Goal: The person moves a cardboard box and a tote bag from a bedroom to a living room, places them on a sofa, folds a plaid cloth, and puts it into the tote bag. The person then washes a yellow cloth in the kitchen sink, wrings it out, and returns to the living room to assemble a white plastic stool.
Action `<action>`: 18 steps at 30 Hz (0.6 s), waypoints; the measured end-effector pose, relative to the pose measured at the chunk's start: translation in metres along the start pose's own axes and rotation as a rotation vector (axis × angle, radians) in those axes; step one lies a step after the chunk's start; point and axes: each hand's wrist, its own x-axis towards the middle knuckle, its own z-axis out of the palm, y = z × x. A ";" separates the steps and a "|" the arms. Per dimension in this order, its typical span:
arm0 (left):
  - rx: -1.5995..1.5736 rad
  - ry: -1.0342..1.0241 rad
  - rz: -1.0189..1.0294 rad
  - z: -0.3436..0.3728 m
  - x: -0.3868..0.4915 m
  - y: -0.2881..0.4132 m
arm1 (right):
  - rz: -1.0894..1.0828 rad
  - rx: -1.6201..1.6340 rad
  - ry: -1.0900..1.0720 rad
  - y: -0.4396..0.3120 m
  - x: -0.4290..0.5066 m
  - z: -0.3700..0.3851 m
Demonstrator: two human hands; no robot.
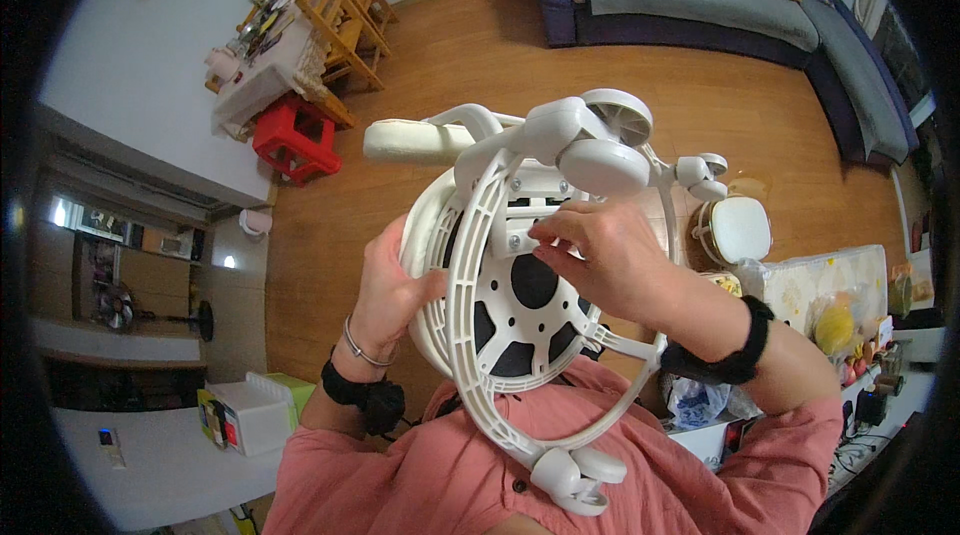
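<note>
A white low chair on casters is tipped over, its plastic underside [514, 336] facing me. My left hand [384, 281] grips the cream padded seat [421, 227] at its left rim. Bent fingers of my right hand [611, 254] are at a white bracket beside a bolt head [514, 241]; whether they pinch something small is hidden. A ribbed ring base [463, 295] curves in front of the seat. One large double caster [604, 167] juts out at the top, and another caster [581, 479] lies against my shirt. The padded backrest [412, 141] points left.
A red plastic stool [296, 137] stands by a cluttered table [259, 89] with wooden chairs [341, 17]. Beyond the wooden floor [450, 47] is a grey-covered sofa [697, 6]. At right are a small white-topped stool [741, 229] and a counter loaded with goods. A white bin [255, 415] sits at lower left.
</note>
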 end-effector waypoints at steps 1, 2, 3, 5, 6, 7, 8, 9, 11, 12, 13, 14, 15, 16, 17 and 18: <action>0.022 0.009 0.002 0.001 0.000 0.000 | -0.004 0.011 0.030 0.004 0.002 0.009; 0.015 0.009 -0.004 0.002 0.000 0.001 | 0.037 0.021 0.039 0.008 0.003 0.015; 0.008 0.012 -0.008 0.002 -0.001 0.001 | 0.003 0.055 0.070 0.011 0.004 0.021; 0.029 0.011 -0.003 0.003 0.000 0.002 | 0.053 0.132 0.074 0.015 0.002 0.030; 0.056 0.007 0.007 0.002 -0.001 0.002 | 0.045 0.169 0.110 0.017 0.002 0.034; 0.094 0.008 0.011 0.002 0.000 0.002 | 0.062 0.221 0.135 0.018 0.001 0.037; 0.094 0.004 0.017 0.001 0.000 0.002 | 0.100 0.288 0.148 0.019 0.001 0.039; 0.103 0.004 0.017 0.001 0.000 0.002 | 0.131 0.317 0.138 0.019 0.001 0.041; 0.116 0.003 0.018 -0.001 0.000 0.001 | 0.244 0.419 0.104 0.019 0.001 0.043; 0.119 0.000 0.020 -0.001 0.001 0.001 | 0.242 0.377 0.095 0.018 0.000 0.044; 0.131 -0.006 0.026 -0.001 0.000 0.001 | 0.248 0.351 0.097 0.017 0.000 0.044; 0.125 -0.006 0.022 -0.001 0.001 0.002 | 0.286 0.352 0.074 0.016 0.000 0.044; 0.128 -0.010 0.023 -0.001 0.001 0.002 | 0.240 0.286 0.101 0.015 -0.001 0.043; 0.140 -0.012 0.017 0.000 0.001 0.003 | 0.227 0.249 0.104 0.015 -0.001 0.042; 0.128 -0.015 0.020 0.000 0.001 0.005 | 0.227 0.231 0.106 0.014 -0.001 0.041; 0.124 -0.016 0.015 0.001 0.000 0.006 | 0.213 0.236 0.122 0.014 0.000 0.040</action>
